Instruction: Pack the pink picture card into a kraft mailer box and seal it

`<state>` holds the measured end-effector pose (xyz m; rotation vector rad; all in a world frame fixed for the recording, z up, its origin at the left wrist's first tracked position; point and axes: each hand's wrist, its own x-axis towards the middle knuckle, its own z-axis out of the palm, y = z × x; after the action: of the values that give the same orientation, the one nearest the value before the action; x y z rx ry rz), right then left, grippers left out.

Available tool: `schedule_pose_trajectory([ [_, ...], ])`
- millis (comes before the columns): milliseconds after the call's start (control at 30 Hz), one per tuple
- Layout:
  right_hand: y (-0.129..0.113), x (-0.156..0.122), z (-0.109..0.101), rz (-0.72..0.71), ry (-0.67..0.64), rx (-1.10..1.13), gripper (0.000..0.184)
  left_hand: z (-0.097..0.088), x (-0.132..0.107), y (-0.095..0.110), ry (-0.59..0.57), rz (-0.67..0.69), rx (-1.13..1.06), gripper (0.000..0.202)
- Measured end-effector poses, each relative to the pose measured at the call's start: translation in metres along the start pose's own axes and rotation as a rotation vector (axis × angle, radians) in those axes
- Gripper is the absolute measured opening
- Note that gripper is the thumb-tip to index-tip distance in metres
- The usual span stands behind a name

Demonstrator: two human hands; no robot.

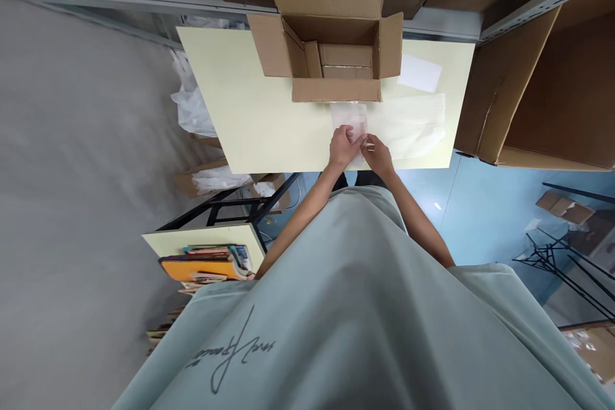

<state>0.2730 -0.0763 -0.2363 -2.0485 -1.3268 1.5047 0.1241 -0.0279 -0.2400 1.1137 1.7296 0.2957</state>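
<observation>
Stage of the pouch work: Apparently partway. The clear plastic pouch (348, 114) lies flat under both hands, and the fingers at its right edge suggest that its handling is unfinished. Whether it is sealed, or what is inside, is too small to tell; a faint pinkish patch shows through near its right edge.
Stage of the cardboard box: Opened out. The cardboard box (336, 91) has its four flaps spread outward, with its inner walls and bottom in view. The pouch is outside it.
Left hand: The left hand (343, 146) curves over the pouch, forefinger bent and thumb reaching toward the right edge, with a small gap between the two. It touches the plastic; I cannot tell whether it grips.
Right hand: The right hand (377, 155) has thumb and fingertips drawn together, pinching the pouch's right edge and almost meeting the left thumb.
Where the pouch is: On the pale yellow table (216, 96), near the person's edge, just in front of the box's near flap.
Right of the pouch: A larger translucent white bag (408, 125) lies flat, and beyond it a sheet of white paper (419, 73).
Right of the table: A big cardboard carton (494, 90) stands on its side, its opening facing right.
</observation>
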Motion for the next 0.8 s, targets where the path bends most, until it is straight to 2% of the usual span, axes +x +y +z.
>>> schedule_pose_trajectory([
  [67,0.008,0.001,-0.006,-0.013,0.063,-0.073,0.042,0.006,0.003,-0.005,0.001,0.000,-0.015,0.027],
  [133,0.012,0.002,-0.006,-0.066,0.085,-0.116,0.042,0.002,0.003,-0.013,0.077,0.015,-0.023,0.025],
  [200,0.013,0.004,-0.003,-0.127,0.043,-0.147,0.043,-0.006,0.003,-0.022,0.196,-0.021,-0.028,0.028],
  [267,0.012,0.006,0.001,-0.184,-0.030,-0.197,0.045,-0.014,0.006,-0.029,0.247,-0.132,-0.064,0.031],
  [333,0.010,0.008,0.004,-0.221,-0.081,-0.249,0.051,-0.018,0.012,-0.033,0.202,-0.248,-0.144,0.023],
  [400,0.010,0.010,0.004,-0.228,-0.098,-0.273,0.056,-0.020,0.018,-0.033,0.114,-0.279,-0.211,0.012],
  [467,0.009,0.010,0.003,-0.224,-0.095,-0.265,0.057,-0.022,0.021,-0.032,0.044,-0.242,-0.220,0.025],
  [533,0.007,0.009,0.000,-0.227,-0.100,-0.229,0.053,-0.024,0.020,-0.027,0.025,-0.182,-0.178,0.034],
  [600,0.004,0.005,-0.003,-0.225,-0.101,-0.173,0.049,-0.024,0.014,-0.019,0.055,-0.123,-0.127,0.030],
  [667,-0.001,0.000,-0.006,-0.205,-0.096,-0.113,0.053,-0.020,0.006,-0.007,0.068,-0.071,-0.102,0.025],
  [733,-0.003,-0.007,-0.013,-0.171,-0.078,-0.070,0.058,-0.012,-0.002,0.007,0.025,-0.028,-0.138,0.026],
  [800,0.000,-0.012,-0.024,-0.140,-0.040,-0.056,0.052,0.001,-0.008,0.020,-0.075,0.004,-0.213,0.027],
])
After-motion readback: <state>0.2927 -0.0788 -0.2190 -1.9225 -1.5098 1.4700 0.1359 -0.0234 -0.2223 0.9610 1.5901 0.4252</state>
